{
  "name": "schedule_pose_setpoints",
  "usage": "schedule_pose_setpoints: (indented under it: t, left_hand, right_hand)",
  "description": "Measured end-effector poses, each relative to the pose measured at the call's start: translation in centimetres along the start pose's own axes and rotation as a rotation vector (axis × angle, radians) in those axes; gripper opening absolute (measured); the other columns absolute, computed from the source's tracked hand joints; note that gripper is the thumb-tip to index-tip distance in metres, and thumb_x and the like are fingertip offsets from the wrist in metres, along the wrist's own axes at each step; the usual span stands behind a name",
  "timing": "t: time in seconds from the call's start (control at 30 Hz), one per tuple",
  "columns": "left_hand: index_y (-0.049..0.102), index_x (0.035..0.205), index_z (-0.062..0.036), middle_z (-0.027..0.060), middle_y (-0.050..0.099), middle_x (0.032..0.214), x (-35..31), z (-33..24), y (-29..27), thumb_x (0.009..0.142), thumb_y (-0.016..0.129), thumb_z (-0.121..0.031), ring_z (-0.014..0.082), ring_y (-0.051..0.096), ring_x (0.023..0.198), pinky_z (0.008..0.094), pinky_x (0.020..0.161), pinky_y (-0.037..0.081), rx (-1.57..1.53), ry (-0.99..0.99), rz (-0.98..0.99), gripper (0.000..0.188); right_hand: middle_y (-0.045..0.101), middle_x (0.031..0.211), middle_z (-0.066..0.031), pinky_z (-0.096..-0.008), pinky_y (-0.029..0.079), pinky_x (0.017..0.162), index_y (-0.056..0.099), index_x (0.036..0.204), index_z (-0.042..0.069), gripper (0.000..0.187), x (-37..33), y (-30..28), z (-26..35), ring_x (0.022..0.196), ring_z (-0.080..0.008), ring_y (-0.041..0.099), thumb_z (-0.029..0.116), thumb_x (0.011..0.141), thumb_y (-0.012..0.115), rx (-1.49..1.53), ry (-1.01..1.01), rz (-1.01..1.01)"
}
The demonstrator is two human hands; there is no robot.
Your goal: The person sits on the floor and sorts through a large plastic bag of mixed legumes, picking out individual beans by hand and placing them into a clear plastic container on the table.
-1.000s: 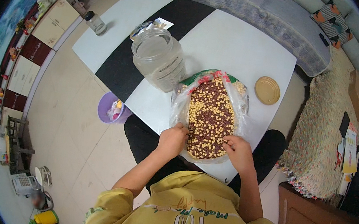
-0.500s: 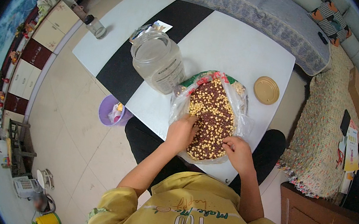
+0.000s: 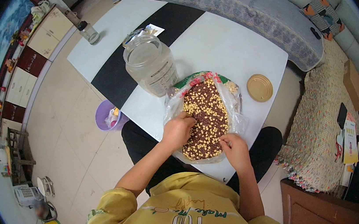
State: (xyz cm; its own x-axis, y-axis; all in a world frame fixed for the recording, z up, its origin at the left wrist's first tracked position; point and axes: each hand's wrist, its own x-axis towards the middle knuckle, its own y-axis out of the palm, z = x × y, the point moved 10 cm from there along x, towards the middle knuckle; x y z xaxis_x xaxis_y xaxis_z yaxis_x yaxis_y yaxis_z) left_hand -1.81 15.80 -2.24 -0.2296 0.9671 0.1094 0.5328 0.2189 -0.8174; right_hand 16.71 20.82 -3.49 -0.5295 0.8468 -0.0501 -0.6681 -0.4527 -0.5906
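Observation:
An opened clear plastic bag [image 3: 241, 120] with red and green print lies on the table, full of dark red beans mixed with yellow kernels [image 3: 206, 108]. My left hand [image 3: 177, 132] is at the bag's left side, its fingers curled over the grains and closed; what they hold, if anything, is hidden. On the right, my right hand [image 3: 235, 151] has thumb and forefinger pinched together at the edge of the grains, and anything between them is too small to name. Behind the bag to the left stands a large, clear, lidless jar [image 3: 152, 67]. A gold round lid [image 3: 259, 88] lies right of the bag.
The white table [image 3: 236, 39] has a black stripe. A small dark-capped bottle [image 3: 88, 33] stands at its far left, and a shiny packet [image 3: 136, 35] lies behind the jar. A purple bin [image 3: 103, 116] is on the floor left. A grey sofa [image 3: 226, 11] runs along the back.
The whole view has shifted slightly. My left fingers have moved a little over the grains, and my right hand keeps its pinch near the bag's right edge. The jar and lid stay in place.

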Motion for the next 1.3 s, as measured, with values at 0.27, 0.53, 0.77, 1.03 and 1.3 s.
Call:
schedule_pose_setpoints:
  t: [0.27, 0.53, 0.77, 1.03, 1.3]
  left_hand:
    - [0.066, 0.092, -0.0052, 0.0131, 0.059, 0.087, -2.5, -2.3, 1.3, 0.078, 0.059, -0.006, 0.0337, 0.061, 0.075, 0.0426, 0.066, 0.049, -0.001, -0.015, 0.171, 0.016]
    - [0.064, 0.087, -0.0043, 0.0143, 0.06, 0.085, -3.2, -0.7, 1.7, 0.079, 0.06, -0.009, 0.0344, 0.061, 0.076, 0.0425, 0.068, 0.049, -0.027, 0.001, 0.159, 0.011]
    - [0.063, 0.085, -0.0042, 0.0156, 0.062, 0.083, -2.2, -0.6, -0.5, 0.079, 0.06, -0.01, 0.0359, 0.06, 0.078, 0.0415, 0.068, 0.049, -0.095, 0.038, 0.12, 0.009]
    - [0.064, 0.087, -0.004, 0.0069, 0.06, 0.075, 3.6, -3.0, -20.7, 0.073, 0.061, 0.008, 0.0131, 0.052, 0.06, 0.0255, 0.056, 0.043, -0.023, 0.246, -0.621, 0.018]
    - [0.065, 0.089, -0.0015, 0.0136, 0.065, 0.088, 8.5, 1.4, -25.9, 0.082, 0.062, -0.005, 0.0257, 0.063, 0.069, 0.0318, 0.062, 0.048, 0.23, 0.008, -0.668, 0.008]
  right_hand:
    - [0.061, 0.087, -0.0139, -0.0416, 0.049, 0.068, 0.064, 0.094, 0.007, 0.014, 5.1, -0.2, 2.6, 0.077, -0.0333, 0.061, 0.009, 0.08, 0.06, -0.192, -0.031, -0.159]
    - [0.062, 0.086, -0.0133, -0.0424, 0.049, 0.069, 0.065, 0.086, 0.006, 0.009, 5.9, 0.8, 0.8, 0.078, -0.0335, 0.061, 0.013, 0.081, 0.06, -0.217, 0.011, -0.139]
    - [0.059, 0.068, -0.0186, -0.0448, 0.046, 0.062, 0.059, 0.068, 0.0, 0.031, 3.6, 0.5, 1.7, 0.066, -0.0357, 0.059, 0.025, 0.085, 0.058, -0.203, 0.013, -0.066]
    - [0.056, 0.064, -0.0178, -0.042, 0.043, 0.056, 0.059, 0.066, -0.001, 0.032, 1.2, 0.1, 1.1, 0.059, -0.0339, 0.056, 0.027, 0.082, 0.065, -0.158, 0.027, 0.024]
    - [0.063, 0.078, -0.0138, -0.0321, 0.049, 0.061, 0.065, 0.083, 0.0, 0.012, 0.2, -0.9, 2.1, 0.067, -0.0246, 0.063, 0.008, 0.077, 0.069, -0.06, -0.035, -0.051]
